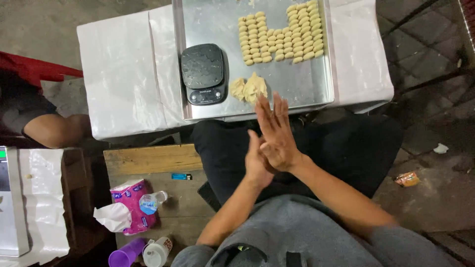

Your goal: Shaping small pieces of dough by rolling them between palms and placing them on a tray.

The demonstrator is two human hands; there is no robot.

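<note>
My right hand [277,132] lies flat, fingers stretched out, palm pressed onto my left hand [255,165] above my lap. Whatever may sit between the palms is hidden. Just beyond the fingertips a lump of pale dough [249,88] rests on a metal tray [208,20]. Next to the lump stands a black kitchen scale [203,73]. Rows of several small shaped dough pieces [282,34] fill the tray's far right part.
The tray sits on a low table wrapped in white plastic [123,74]. A wooden bench [148,160] at my left carries a blue lighter [181,176], a pink tissue pack [131,202], a purple cup [126,256] and a white cup [157,251]. Another person's arm [54,129] is at far left.
</note>
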